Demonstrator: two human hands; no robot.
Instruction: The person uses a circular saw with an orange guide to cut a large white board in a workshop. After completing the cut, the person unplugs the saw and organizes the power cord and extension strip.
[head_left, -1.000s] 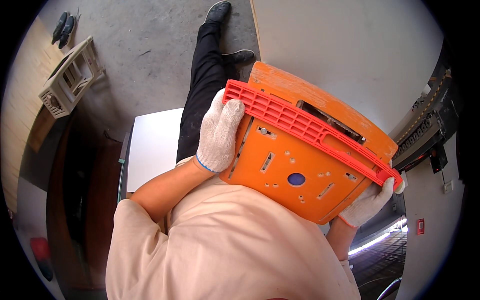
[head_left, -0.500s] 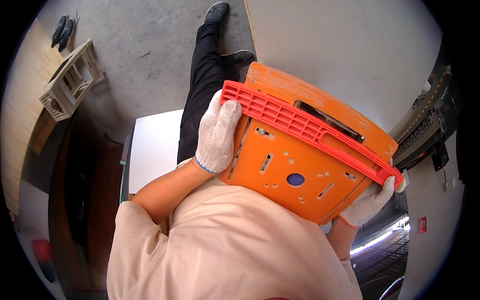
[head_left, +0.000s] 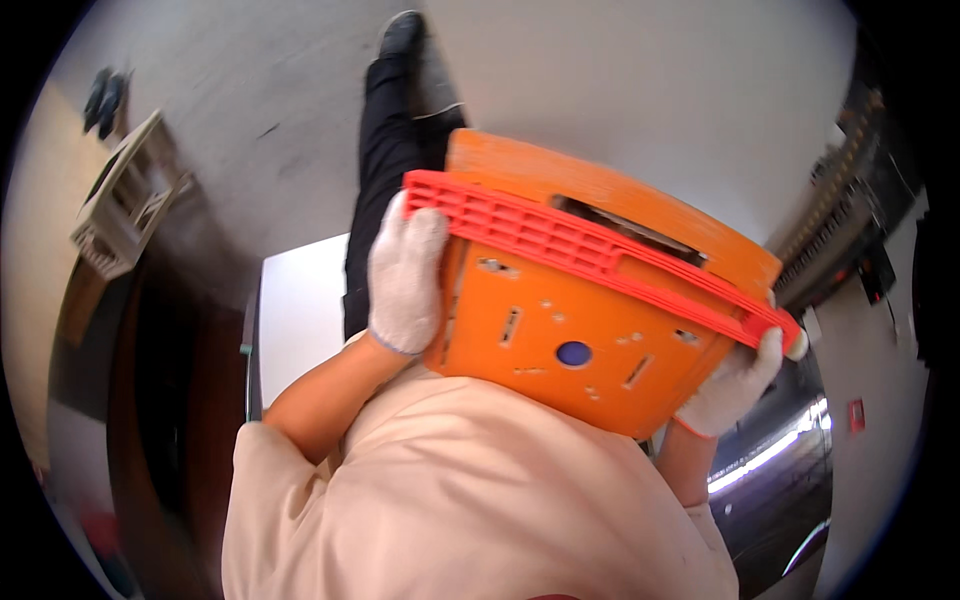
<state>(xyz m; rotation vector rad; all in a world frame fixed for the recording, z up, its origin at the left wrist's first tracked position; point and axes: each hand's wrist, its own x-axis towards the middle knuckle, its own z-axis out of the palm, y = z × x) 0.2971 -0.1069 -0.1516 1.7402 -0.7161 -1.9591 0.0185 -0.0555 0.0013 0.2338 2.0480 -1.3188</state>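
Orange board with red gridded strip, right of centre in frame. Left hand and right hand, gloved, fingers clamped round strip's ends. Big pale surface upper right, white panel centre-left, grey floor plus beige stool upper left.

Bright, diffuse light left soft shadows on the shirt; a white streak glared at lower right. Motion blur softened the orange board and far-left shoes, and edges bowed toward black corners.
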